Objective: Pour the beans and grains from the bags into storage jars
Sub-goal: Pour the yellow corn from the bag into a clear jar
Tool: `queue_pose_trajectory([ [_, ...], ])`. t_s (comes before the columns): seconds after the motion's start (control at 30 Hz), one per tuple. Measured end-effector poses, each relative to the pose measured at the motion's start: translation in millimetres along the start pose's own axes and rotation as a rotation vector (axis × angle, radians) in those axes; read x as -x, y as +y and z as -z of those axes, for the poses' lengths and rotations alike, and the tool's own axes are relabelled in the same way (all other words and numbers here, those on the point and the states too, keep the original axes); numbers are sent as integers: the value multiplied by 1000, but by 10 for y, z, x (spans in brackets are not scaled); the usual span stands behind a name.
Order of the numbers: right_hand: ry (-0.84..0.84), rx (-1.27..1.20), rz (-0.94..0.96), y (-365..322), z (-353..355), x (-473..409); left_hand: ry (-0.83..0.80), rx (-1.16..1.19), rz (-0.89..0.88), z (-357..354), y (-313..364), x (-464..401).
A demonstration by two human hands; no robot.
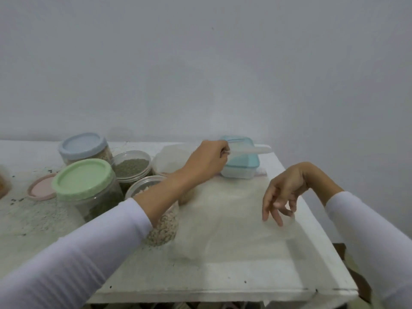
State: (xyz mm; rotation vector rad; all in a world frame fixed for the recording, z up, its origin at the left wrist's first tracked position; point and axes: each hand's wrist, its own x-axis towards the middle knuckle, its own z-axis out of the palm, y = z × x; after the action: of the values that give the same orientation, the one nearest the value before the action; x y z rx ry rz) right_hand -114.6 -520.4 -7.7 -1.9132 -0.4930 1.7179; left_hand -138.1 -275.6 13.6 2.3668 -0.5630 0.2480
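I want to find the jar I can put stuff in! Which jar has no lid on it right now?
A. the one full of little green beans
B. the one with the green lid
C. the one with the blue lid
A: the jar of green beans stands open at the top, while the green lid and the blue lid each sit on a jar.

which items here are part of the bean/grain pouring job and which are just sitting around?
In the job:
- open jar of green beans
- open jar of pale grains
- green-lidded jar
- blue-lidded jar
- clear plastic bag under the right hand
- white scoop held by the left hand

Lying about:
- pink lid
- teal-lidded box
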Motion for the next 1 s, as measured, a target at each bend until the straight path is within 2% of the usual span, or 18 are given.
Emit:
queue_pose_trajectory([
  [0.07,1,22,22,92,-54,-39,-64,-96,-13,-204,80,157],
  [0.13,76,-27,100,185,-102,-9,-112,-162,-21,-419,114,326],
  [0.2,230,-239,151,280,-157,31,-146,-206,5,-600,102,499],
  [0.3,552,-665,187,401,-216,33,-176,-230,33,-807,74,752],
  [0.37,714,-776,146,428,-272,-5,-222,-209,31,-913,71,894],
  [0.53,632,-447,-24,381,-438,-161,-519,-83,93,-961,30,976],
  [0.6,608,-379,-72,362,-489,-171,-575,-49,118,-875,26,880],
  [0.67,583,-354,-119,344,-545,-161,-499,12,133,-790,44,751],
  [0.7,577,-342,-141,332,-571,-166,-407,-12,114,-763,44,689],
  [0.8,591,-250,-246,245,-650,-185,-188,-355,-65,-797,-40,598],
  [0.9,634,-122,-425,97,-675,-129,-247,-533,-119,-979,-232,627],
  [0.97,815,98,-577,-47,-681,-99,-226,-530,-144,-1086,-340,708],
  [1.0,980,247,-615,-126,-686,-130,-197,-544,-163,-1123,-368,752],
])
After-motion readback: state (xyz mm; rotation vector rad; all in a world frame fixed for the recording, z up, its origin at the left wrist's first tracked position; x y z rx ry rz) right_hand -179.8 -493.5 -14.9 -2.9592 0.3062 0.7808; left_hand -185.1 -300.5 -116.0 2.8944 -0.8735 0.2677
